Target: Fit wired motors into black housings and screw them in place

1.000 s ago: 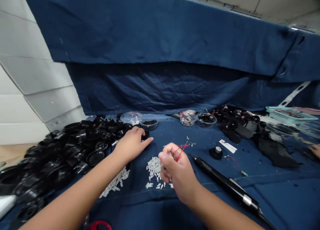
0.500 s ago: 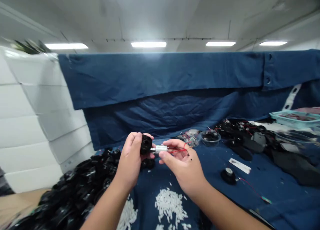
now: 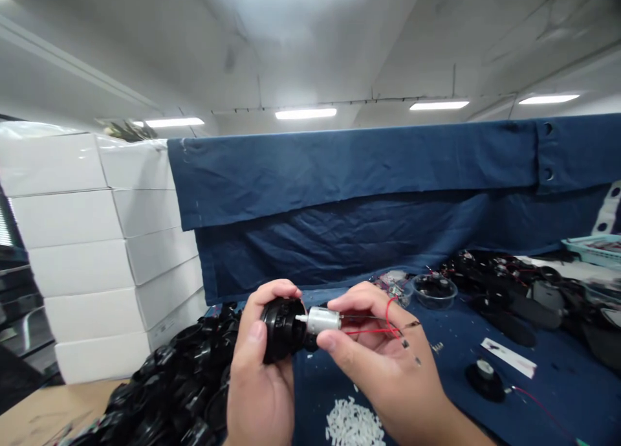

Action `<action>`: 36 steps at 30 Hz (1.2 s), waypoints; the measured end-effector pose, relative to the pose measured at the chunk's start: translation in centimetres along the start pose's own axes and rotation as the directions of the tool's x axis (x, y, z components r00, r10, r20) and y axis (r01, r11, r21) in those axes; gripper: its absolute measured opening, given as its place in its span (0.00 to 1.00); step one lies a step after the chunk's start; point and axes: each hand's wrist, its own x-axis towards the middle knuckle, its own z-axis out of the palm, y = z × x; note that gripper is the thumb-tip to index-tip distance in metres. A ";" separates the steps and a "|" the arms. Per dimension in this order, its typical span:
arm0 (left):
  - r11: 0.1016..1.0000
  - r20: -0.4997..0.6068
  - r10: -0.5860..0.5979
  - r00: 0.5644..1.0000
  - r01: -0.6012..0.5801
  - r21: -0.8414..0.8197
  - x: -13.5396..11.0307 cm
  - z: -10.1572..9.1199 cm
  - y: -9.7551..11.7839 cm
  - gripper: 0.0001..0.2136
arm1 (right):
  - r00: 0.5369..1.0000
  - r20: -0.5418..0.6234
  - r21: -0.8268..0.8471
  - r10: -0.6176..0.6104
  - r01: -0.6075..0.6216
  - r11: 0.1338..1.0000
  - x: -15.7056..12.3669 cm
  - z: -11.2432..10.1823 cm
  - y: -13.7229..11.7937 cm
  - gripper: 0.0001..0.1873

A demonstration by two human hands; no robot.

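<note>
My left hand is closed around a round black plastic housing, held up in front of me. My right hand pinches a small silver motor with red and black wires trailing over my fingers. The motor's shaft points at the housing's centre and nearly touches it. Both are raised above the blue cloth-covered table.
A heap of black plastic housings lies at the left. Small white pieces are piled below my hands. Clear bowls, black parts with wires and a teal tray lie to the right. White boxes are stacked at left.
My left hand took a black housing off the table and both hands rose toward my face; the motor now meets the housing. The view tilted upward.
</note>
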 end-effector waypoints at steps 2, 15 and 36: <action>0.997 0.033 0.049 0.998 -0.051 0.063 -0.1 0.0 -0.2 0.13 | 0.999 0.009 -0.006 0.039 -0.039 0.999 0.0 -0.3 -0.2 0.11; 0.973 0.189 0.152 0.970 -0.180 0.141 -1.1 -0.6 0.1 0.27 | 0.981 0.122 -0.035 0.154 -0.151 0.988 -0.8 -1.0 0.1 0.13; 0.810 0.400 0.428 0.810 -0.540 0.227 -2.3 -1.1 1.6 0.31 | 0.778 0.487 0.405 0.396 -0.603 0.687 -0.6 -0.2 0.2 0.20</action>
